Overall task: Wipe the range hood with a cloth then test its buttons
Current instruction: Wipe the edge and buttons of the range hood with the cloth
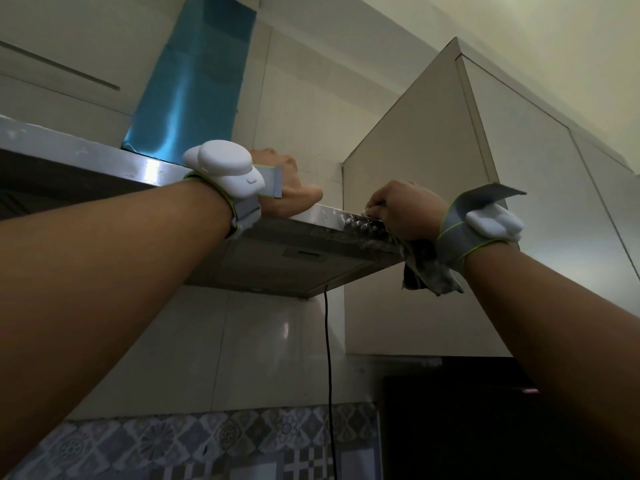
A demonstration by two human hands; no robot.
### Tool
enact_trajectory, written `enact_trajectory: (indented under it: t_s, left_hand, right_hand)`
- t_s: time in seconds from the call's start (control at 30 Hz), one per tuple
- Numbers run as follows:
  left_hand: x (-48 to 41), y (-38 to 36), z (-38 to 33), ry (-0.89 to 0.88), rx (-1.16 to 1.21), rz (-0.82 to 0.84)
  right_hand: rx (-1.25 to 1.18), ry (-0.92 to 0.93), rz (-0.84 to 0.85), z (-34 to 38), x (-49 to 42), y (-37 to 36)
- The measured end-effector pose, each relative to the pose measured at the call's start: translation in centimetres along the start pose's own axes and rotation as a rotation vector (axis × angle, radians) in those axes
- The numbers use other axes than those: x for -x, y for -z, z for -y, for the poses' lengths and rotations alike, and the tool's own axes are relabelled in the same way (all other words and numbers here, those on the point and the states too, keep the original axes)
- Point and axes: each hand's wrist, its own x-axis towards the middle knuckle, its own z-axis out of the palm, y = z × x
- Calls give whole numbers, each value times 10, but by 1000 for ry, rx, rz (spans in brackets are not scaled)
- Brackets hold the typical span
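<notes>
Both arms raised, left hand (287, 188) curled over the hood (322, 216) front edge, right hand (405, 209) clutching cloth (429, 268), fingertips at the buttons (360, 225), no legible writing

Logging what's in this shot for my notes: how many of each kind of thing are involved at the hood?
Hands: 2, left, right
White wrist devices: 2
Range hood: 1
Cloth: 1
Black cord: 1
Total: 7

Left hand (291, 188) on range hood (322, 216) edge; right hand (405, 209) with cloth (426, 271) at buttons (360, 225).
</notes>
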Motion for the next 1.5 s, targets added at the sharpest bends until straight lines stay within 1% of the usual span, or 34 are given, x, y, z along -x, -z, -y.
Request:
enact_trajectory:
  t_s: [0.17, 0.37, 0.57, 0.67, 0.83, 1.17, 1.5]
  left_hand:
    - [0, -1, 1, -2, -17, -36]
    - [-5, -1, 5, -9, -54, 47]
    - [-2, 3, 4, 1, -61, 29]
    - [-4, 1, 5, -5, -73, 51]
    - [-7, -1, 10, -13, -45, 42]
    - [-8, 1, 11, 16, -37, 81]
    - [-5, 12, 13, 69, 66, 123]
  right_hand:
    - [-10, 15, -6, 10, 1, 2]
    - [-8, 31, -13, 27, 2, 8]
    - [-13, 47, -19, 34, 4, 10]
    - [-22, 49, -15, 38, 2, 11]
    - [-14, 75, -16, 46, 0, 12]
    - [41, 112, -8, 64, -7, 15]
    - [93, 131, 34, 80, -10, 25]
